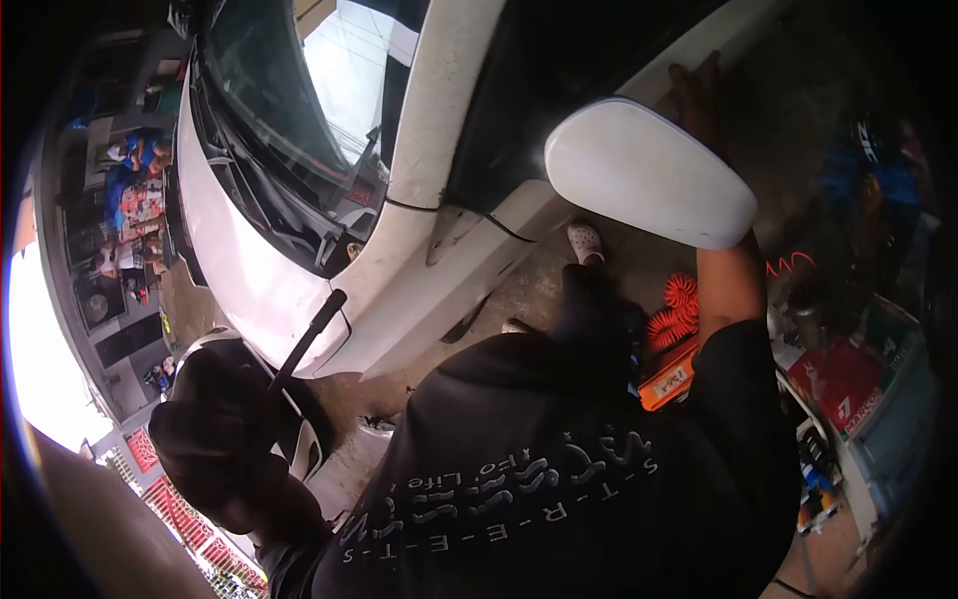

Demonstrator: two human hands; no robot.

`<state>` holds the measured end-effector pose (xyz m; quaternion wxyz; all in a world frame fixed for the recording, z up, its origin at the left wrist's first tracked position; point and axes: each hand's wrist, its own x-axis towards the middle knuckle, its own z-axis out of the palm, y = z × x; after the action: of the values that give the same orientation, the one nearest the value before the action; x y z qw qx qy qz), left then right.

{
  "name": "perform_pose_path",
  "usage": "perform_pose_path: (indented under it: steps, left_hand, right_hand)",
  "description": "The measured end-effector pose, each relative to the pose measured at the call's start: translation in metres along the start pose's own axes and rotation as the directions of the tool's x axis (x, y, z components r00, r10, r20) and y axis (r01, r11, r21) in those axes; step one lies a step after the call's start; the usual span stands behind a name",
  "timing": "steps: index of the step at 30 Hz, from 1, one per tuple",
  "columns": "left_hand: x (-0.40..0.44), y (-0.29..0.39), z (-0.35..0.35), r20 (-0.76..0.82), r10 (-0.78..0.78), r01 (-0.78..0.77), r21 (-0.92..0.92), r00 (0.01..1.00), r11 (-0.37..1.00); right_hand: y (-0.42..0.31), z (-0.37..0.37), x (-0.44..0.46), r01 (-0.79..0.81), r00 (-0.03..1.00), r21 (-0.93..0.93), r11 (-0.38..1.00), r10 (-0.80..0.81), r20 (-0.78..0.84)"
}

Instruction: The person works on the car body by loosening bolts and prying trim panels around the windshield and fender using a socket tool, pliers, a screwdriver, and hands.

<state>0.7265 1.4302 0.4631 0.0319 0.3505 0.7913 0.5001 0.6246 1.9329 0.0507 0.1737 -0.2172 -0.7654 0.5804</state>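
My left hand [220,429] is a dark shape, closed around a black tool with a straight handle [317,327]. The handle points up toward the front fender of a white car [249,290]; the tool's other end is hidden by the hand. My right arm [733,285] reaches past the white side mirror [649,175], which covers part of it. Beyond the mirror, my right hand [697,85] lies on the edge of the car door [689,55], its fingers apart and in shadow.
A coiled orange air hose [674,314] and an orange case [669,377] are on my right. Farther right sits a red cloth-like item [843,379]. Below the mirror is a foot in a light clog [585,243]. Several people [140,200] sit beyond the car.
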Motion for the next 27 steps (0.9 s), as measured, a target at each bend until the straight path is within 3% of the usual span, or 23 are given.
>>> perform_pose_path:
  steps: [3,4,5,6,7,8,10,12,13,16,17,18,19,20,21,22,24,26,27]
  left_hand:
    - [0.005,0.006,0.003,-0.017,-0.131,0.13,-0.044,0.991,0.991]
    - [0.005,0.009,0.004,-0.035,-0.183,0.18,-0.068,0.983,0.981]
    - [0.011,0.012,0.006,0.009,-0.202,0.202,0.007,0.979,0.979]
    - [0.015,0.015,0.007,0.047,-0.225,0.22,0.085,0.973,0.972]
    - [0.012,0.015,0.001,0.091,-0.216,0.203,0.138,0.972,0.969]
    - [0.01,0.015,-0.005,0.134,-0.207,0.18,0.19,0.969,0.965]
    - [0.014,0.024,0.004,0.038,-0.557,0.546,0.151,0.83,0.824]
    - [0.012,0.018,0.013,0.004,-0.539,0.512,0.308,0.842,0.802]
    - [0.013,0.012,0.018,-0.01,-0.648,0.586,0.437,0.762,0.683]
    - [0.032,0.008,0.035,0.023,-0.848,0.782,0.375,0.529,0.498]
    - [0.026,0.0,0.035,0.023,-0.899,0.864,0.267,0.437,0.426]
    - [0.013,-0.016,0.028,0.115,-0.867,0.812,0.311,0.485,0.495]
    - [0.005,-0.027,0.028,0.159,-0.875,0.811,0.327,0.458,0.484]
    - [0.008,-0.029,0.037,0.151,-0.915,0.863,0.305,0.374,0.403]
    - [0.003,-0.04,0.036,0.16,-0.956,0.942,0.193,0.247,0.276]
    - [-0.001,-0.047,0.037,0.17,-0.958,0.939,0.22,0.229,0.264]
    - [-0.027,-0.073,0.031,0.213,-0.962,0.919,0.317,0.17,0.233]
    - [-0.026,-0.07,0.029,0.197,-0.979,0.963,0.249,0.05,0.099]
    - [-0.035,-0.067,0.024,0.25,-0.965,0.996,0.018,0.081,0.088]
  right_hand:
    - [0.035,0.001,0.013,0.091,0.994,-0.141,0.986,-0.099,-0.053]
    - [0.042,-0.003,0.013,0.122,0.991,-0.11,0.986,-0.127,-0.043]
    - [0.048,-0.006,0.014,0.152,0.987,-0.078,0.985,-0.155,-0.032]
    - [0.033,-0.009,0.014,0.054,0.998,0.004,0.999,-0.054,-0.035]
    - [0.051,-0.015,0.018,0.051,0.998,-0.005,0.999,-0.051,-0.041]
    - [0.069,-0.013,0.02,0.142,0.99,-0.056,0.988,-0.143,-0.012]
    - [0.084,-0.022,0.026,0.24,0.971,-0.108,0.965,-0.239,0.021]
    - [0.079,-0.031,0.014,0.109,0.984,0.05,0.993,-0.115,0.138]
    - [0.074,-0.038,0.011,0.112,0.984,0.046,0.993,-0.117,0.136]
    - [0.088,-0.057,0.021,-0.002,0.988,0.102,0.995,-0.014,0.154]
    - [0.104,-0.063,0.033,0.055,0.995,0.038,0.998,-0.058,0.084]
    - [0.12,-0.069,0.045,0.101,0.995,-0.033,0.994,-0.101,0.014]
    - [0.114,-0.079,0.05,0.13,0.987,-0.156,0.979,-0.142,-0.07]
    - [0.102,-0.098,0.067,0.153,0.978,-0.178,0.972,-0.175,-0.117]
    - [0.093,-0.11,0.08,0.08,0.984,-0.261,0.962,-0.118,-0.133]
    - [0.094,-0.12,0.094,0.0,0.988,-0.334,0.943,-0.052,-0.146]
    - [0.111,-0.143,0.145,0.02,0.977,-0.395,0.918,-0.103,-0.189]
    - [0.11,-0.163,0.187,0.032,0.967,-0.45,0.892,-0.141,-0.21]
    - [0.083,-0.18,0.205,-0.073,0.983,-0.494,0.867,-0.021,-0.181]
